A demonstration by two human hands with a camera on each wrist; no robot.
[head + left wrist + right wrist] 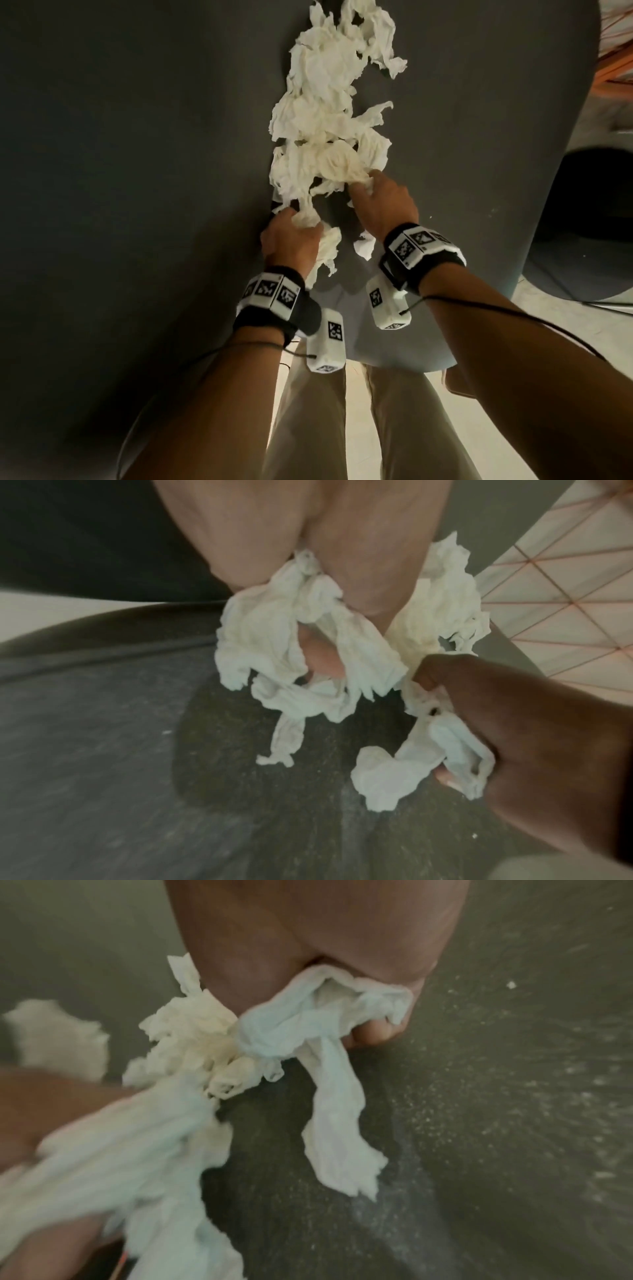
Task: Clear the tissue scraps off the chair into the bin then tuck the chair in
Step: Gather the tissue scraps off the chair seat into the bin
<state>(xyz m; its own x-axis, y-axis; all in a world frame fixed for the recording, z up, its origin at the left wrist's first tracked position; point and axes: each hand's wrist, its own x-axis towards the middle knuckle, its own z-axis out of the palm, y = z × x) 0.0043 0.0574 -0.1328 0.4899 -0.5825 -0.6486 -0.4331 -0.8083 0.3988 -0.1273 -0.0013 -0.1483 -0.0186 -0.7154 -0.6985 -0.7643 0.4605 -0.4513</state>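
Clutching crumpled tissue, both hands are closed at the near end of the pile: a wad is gripped in the left hand, with a torn strip hanging below it, and another wad is pinched in the curled fingers of the right hand. Just beyond the knuckles, the rest of the tissue scraps are heaped in a long trail running away across the dark grey chair seat. Fine white crumbs are scattered on the seat beside the right hand. The task is judged to be at an early stage: most scraps are still to be gathered, nothing can be seen to have been binned, and the chair is not yet tucked in. A dark round container, possibly the bin, stands to the right of the seat.
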